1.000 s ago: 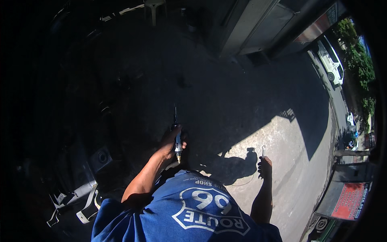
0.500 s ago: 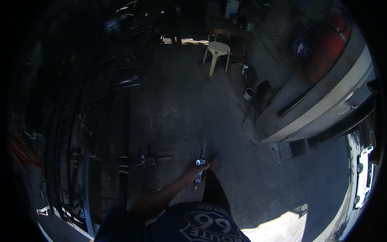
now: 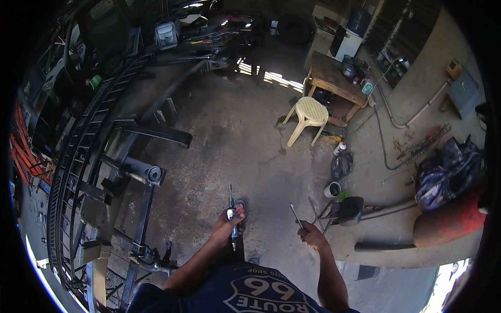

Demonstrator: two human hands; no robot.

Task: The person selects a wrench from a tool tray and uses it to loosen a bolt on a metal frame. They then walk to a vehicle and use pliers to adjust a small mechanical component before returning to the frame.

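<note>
So the person's got their left hand wrapped snug around a silver air tool just about dead at their 12 o'clock, shaft pointing straight out. Right hand's at roughly 1 o'clock, fingers curled closed on a slim metal wrench that tips toward 11. Big dark metal frame sits at 10, plus a cream plastic stool further out around 1.
</note>
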